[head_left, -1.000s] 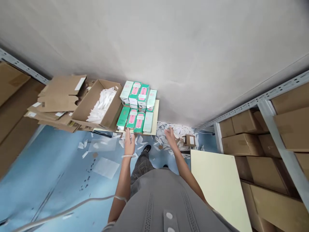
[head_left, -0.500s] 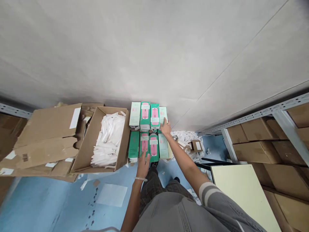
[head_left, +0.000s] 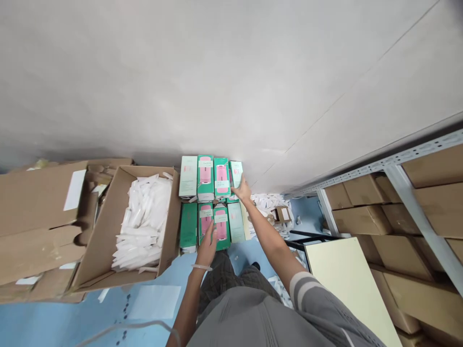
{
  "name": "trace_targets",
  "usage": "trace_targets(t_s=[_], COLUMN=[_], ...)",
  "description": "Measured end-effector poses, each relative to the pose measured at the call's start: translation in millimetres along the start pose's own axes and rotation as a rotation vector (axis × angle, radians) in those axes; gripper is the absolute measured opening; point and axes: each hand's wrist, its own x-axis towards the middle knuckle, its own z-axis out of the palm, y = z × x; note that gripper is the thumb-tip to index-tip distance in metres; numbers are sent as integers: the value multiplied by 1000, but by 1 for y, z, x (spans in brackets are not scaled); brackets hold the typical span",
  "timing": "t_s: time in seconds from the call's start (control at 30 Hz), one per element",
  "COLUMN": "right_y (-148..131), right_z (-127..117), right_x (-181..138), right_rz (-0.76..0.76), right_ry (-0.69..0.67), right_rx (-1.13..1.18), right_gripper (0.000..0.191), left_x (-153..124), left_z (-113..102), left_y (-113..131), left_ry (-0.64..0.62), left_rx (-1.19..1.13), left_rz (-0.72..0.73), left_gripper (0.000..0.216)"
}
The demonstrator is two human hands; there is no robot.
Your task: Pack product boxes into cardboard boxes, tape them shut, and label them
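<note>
Two rows of small cartons, green or pale green, stand against the wall. At the back row's right end, my right hand [head_left: 243, 191] grips a pale green box [head_left: 236, 171], thumb on its near left side and fingers along its right. Beside it is a green box with a pink picture [head_left: 221, 176]. My left hand [head_left: 207, 246], fingers stretched out, rests at a front-row green box with a pink picture [head_left: 206, 215], holding nothing. Next to that are another pink-pictured box [head_left: 221, 228] and a pale green box [head_left: 237, 222].
An open cardboard box [head_left: 170, 236] full of white packets [head_left: 144, 221] stands left of the cartons, with flattened cardboard [head_left: 36, 202] beyond it. On the right are a pale yellow panel [head_left: 347, 284] and a shelf of brown boxes [head_left: 361, 219]. White scraps litter the blue floor [head_left: 304, 214].
The view has shifted, moving the cartons left in the picture. A gap now shows between the back-right pale green box and its neighbour, and my right thumb has come to its left side.
</note>
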Motion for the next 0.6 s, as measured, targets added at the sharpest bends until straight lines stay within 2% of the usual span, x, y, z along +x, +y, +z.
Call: trace_targets(t_s=[0.07,0.17,0.3,0.43,0.53,0.6], right_y=[13,46,106,173,230,273], right_z=[-9,-32,-73,-112,-133,-142], right_x=[-10,-39,-101,-180,-240,-281], right_rz=[-24,-76,-40,176,315,397], right_ry=[65,187,304,325,377,450], right_rx=[122,352,740,1281,1661,1853], right_gripper=[92,89,86,72,50,35], left_x=[4,12,19,0,-38,-72], left_z=[4,18,60,131,199,247], left_y=[7,24,64,115,144,154], left_ry=[-34,-115,-313,-552,-709,-800], left_rx=[1,16,61,64,107,163], left_rz=[8,34,164,449,672,798], left_gripper=[68,64,63,62,61,58])
